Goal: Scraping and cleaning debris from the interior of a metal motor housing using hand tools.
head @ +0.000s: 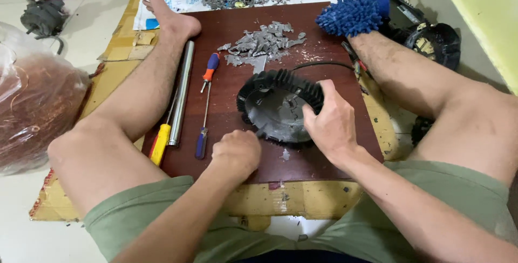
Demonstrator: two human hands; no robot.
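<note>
Presently the round black finned housing with grey inner plate (278, 109) lies on the dark red-brown wooden surface (324, 157), right hand (332, 125) clasping its rim; left hand (236, 152) is fisted at its edge, contents unclear. A grey fragment heap (263, 42) suggests stripping well underway, more remaining

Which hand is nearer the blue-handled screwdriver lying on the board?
Left. The left hand sits closed just right of the blue-handled screwdriver, not touching it. The right hand is farther right, gripping the round black finned part.
</note>
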